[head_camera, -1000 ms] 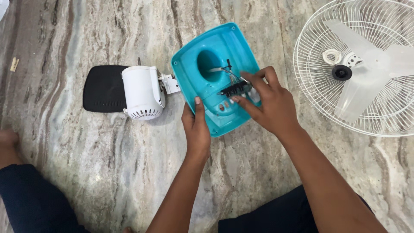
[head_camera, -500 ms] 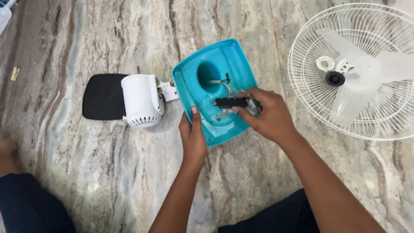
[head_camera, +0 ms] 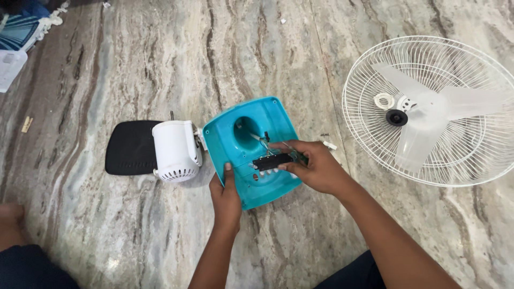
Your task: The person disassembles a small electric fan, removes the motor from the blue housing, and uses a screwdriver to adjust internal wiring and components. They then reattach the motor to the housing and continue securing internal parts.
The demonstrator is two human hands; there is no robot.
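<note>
Right hand (head_camera: 319,170) pinching a black switch block (head_camera: 272,161) between closed fingertips, over the teal fan base (head_camera: 235,145) lying on the marble floor (head_camera: 267,48); left hand (head_camera: 226,197) clamping the base's near edge. White motor housing (head_camera: 175,151) and black pad (head_camera: 131,147) lying just left; fan guard (head_camera: 471,160) well right

Veined grey-brown marble floor (head_camera: 160,64), evenly lit
</note>
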